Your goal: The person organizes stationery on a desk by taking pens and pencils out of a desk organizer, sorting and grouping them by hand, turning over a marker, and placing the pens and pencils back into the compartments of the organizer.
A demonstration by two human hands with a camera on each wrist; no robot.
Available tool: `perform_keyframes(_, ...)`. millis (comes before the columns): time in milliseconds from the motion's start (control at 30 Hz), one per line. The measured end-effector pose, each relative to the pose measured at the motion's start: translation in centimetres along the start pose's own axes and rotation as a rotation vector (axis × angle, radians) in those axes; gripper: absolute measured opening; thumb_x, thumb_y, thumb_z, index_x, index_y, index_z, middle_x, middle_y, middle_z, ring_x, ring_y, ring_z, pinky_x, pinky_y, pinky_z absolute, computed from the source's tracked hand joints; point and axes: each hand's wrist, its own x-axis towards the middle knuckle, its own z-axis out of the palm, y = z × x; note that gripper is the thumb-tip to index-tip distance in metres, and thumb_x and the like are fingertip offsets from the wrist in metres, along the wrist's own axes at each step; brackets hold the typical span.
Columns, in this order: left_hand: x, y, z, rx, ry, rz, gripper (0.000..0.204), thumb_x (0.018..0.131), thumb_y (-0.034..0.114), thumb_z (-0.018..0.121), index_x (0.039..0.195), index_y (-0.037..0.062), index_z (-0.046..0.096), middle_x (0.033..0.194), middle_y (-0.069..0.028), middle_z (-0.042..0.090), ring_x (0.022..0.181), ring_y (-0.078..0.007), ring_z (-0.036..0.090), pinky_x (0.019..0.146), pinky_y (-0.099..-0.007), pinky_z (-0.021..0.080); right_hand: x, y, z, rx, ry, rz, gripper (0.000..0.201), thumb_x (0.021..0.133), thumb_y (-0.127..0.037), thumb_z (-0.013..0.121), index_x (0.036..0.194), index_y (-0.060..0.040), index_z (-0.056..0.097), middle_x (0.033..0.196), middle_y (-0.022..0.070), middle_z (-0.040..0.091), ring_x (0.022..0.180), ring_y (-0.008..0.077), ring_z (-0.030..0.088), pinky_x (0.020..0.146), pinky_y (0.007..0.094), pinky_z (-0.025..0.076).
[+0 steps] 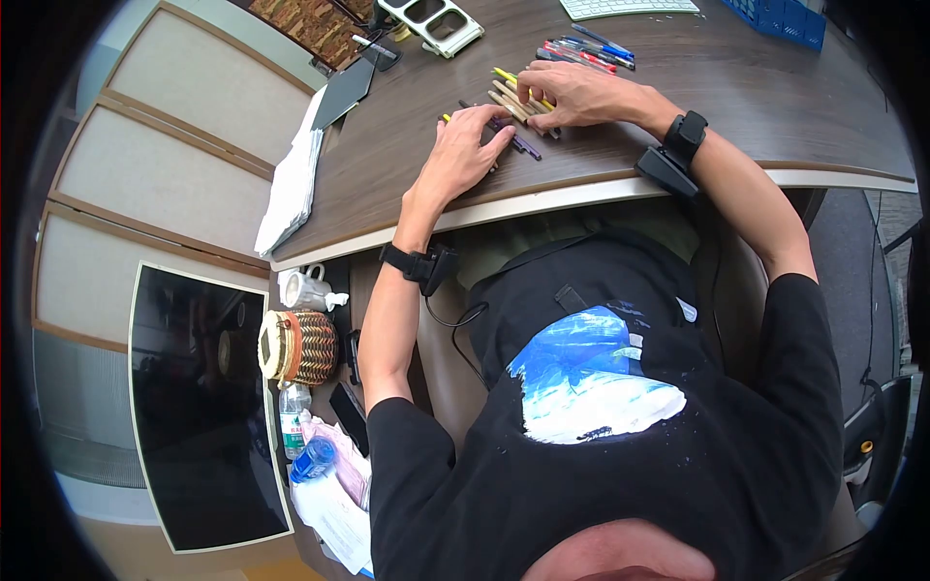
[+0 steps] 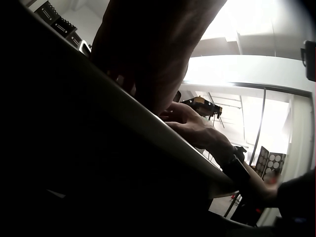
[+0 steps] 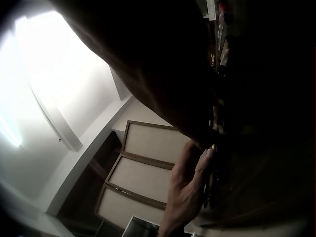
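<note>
On the desk (image 1: pixel 736 107), my left hand (image 1: pixel 463 150) arches low over a few dark and purple pens (image 1: pixel 526 145), thumb apart from the fingers. One yellow tip (image 1: pixel 447 118) pokes out beyond its fingers. Beside it, my right hand (image 1: pixel 581 95) holds a row of tan pens (image 1: pixel 506 100) between curved fingers and thumb, covering part of them. Yellow pens (image 1: pixel 504 74) lie at the far side of that row. In the right wrist view, the left fingertips (image 3: pixel 208 152) are right at the desk surface. Both wrist views are dark, and the pens hardly show there.
A pile of red, blue and black pens (image 1: pixel 591 53) lies past the right hand. Farther back are a white holder (image 1: pixel 436 24), a keyboard (image 1: pixel 630 8) and a blue basket (image 1: pixel 780 21). Papers (image 1: pixel 293 189) stack at the left edge. A mug (image 1: pixel 308 290) and woven basket (image 1: pixel 308 347) stand below.
</note>
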Motion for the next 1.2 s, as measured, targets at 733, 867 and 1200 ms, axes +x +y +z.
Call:
perform_keyframes(733, 0.1, 1.1, -0.1, -0.024, -0.032, 0.047, 0.039, 0.109, 0.032, 0.067, 0.14, 0.0091, 0.067, 0.15, -0.0127, 0.065, 0.143, -0.0351, 0.056, 0.121, -0.0469, 0.042, -0.3, -0.1, 0.1, -0.05, -0.022, -0.032, 0.029, 0.1, -0.027, 0.069, 0.124, -0.0105, 0.07, 0.114, 0.0124, 0.063, 0.104, 0.028, 0.066, 0.094, 0.0417, 0.053)
perform_keyframes(867, 0.3, 0.9, 0.0, -0.028, -0.039, 0.063, 0.037, 0.109, 0.032, 0.066, 0.138, 0.0089, 0.067, 0.152, -0.0118, 0.063, 0.145, -0.0352, 0.054, 0.122, -0.0479, 0.041, 0.0, 0.2, 0.2, -0.032, -0.019, -0.014, 0.027, 0.102, -0.029, 0.069, 0.12, -0.009, 0.071, 0.114, 0.0121, 0.063, 0.106, 0.0279, 0.066, 0.095, 0.0416, 0.052)
perform_keyframes(1200, 0.2, 1.0, 0.0, -0.027, -0.053, 0.046, 0.037, 0.11, 0.033, 0.064, 0.138, 0.0091, 0.066, 0.154, -0.012, 0.061, 0.146, -0.0352, 0.053, 0.123, -0.05, 0.039, -0.1, -0.3, 0.0, -0.013, -0.008, -0.002, 0.039, 0.099, -0.041, 0.072, 0.116, -0.0065, 0.072, 0.11, 0.0148, 0.066, 0.105, 0.0322, 0.068, 0.094, 0.0443, 0.053)
